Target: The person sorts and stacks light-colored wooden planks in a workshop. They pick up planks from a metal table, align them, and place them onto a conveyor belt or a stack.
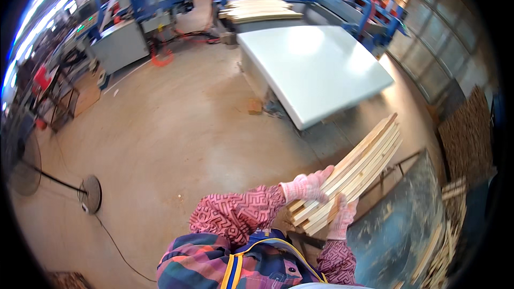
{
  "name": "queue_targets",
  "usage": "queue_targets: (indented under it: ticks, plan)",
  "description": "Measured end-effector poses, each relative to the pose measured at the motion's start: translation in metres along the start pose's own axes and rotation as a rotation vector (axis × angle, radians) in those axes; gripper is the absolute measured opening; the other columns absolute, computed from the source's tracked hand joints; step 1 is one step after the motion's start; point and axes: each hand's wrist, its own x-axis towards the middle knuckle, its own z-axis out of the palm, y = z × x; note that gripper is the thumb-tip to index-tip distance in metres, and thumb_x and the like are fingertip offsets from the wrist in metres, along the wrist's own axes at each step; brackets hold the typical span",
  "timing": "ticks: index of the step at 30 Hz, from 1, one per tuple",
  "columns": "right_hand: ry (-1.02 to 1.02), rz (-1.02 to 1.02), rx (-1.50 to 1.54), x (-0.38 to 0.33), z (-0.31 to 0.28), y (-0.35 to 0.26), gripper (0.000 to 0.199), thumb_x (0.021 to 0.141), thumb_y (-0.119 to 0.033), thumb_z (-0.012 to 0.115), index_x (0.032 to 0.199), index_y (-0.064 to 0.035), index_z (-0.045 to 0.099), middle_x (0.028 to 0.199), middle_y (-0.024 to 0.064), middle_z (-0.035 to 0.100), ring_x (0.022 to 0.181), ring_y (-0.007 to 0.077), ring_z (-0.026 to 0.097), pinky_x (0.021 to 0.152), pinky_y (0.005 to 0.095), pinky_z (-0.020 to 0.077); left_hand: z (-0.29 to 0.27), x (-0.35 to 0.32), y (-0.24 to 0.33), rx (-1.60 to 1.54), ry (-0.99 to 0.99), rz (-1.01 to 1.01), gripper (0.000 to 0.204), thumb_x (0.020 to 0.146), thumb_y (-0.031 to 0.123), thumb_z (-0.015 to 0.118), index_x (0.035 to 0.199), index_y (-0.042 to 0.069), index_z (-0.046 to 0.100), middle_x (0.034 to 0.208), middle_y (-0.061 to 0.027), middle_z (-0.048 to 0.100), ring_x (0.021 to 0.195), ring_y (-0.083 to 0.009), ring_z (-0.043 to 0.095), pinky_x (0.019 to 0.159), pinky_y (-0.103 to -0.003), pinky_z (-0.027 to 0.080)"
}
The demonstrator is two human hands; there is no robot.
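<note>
Head view: the person holds a bundle of pale wooden slats (348, 174) in both gloved hands, the bundle tilted, its near end low at the hands and its far end raised up and away to the right. The left hand (308, 186) lies clasped over the upper face of the bundle near its lower end, fingers wrapped across the slats. The right hand (341, 217) grips the same bundle from beneath and to the side, just below the left hand; its fingertips are partly hidden, so the closure appears firm but cannot be fully confirmed. Both sleeves (241, 211) are pink patterned. Beyond the hands, further up, stands a large white bench (313, 67), well apart from the bundle. Right of the hands lies a dusty dark blue sheet (407, 219), with loose slats (441, 246) along its far edge. Far left of the hands, a floor fan (24, 166) stands on the concrete floor (176, 128).
</note>
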Motion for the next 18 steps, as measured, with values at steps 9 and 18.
queue_targets:
  ticks: [9, 18]
  plan:
    - [-0.286, 0.074, -0.03, 0.132, 0.003, 0.025, 0.054, 0.092, -0.022, 0.071, 0.134, 0.0008, 0.044, 0.116, 0.0133, 0.061, 0.108, 0.0206, 0.059, 0.093, 0.0346, 0.0524, -0.011, 0.039, 0.009, 0.147, 0.33, -0.1, 0.09, 0.074, 0.044, 0.071, 0.148, 0.008, 0.035, 0.124, -0.0185, 0.062, 0.117, -0.03, 0.06, 0.098, -0.04, 0.049]
    - [-0.277, 0.228, -0.189, 0.157, 0.062, 0.001, 0.047, 0.096, -0.029, 0.059, 0.122, 0.0105, 0.061, 0.105, 0.0165, 0.063, 0.096, 0.0229, 0.06, 0.086, 0.0371, 0.0534, -0.06, 0.048, -0.004, 0.296, 0.327, -0.19, 0.062, 0.074, 0.039, 0.069, 0.124, 0.004, 0.059, 0.109, -0.0162, 0.068, 0.105, -0.0342, 0.066, 0.09, -0.046, 0.054]
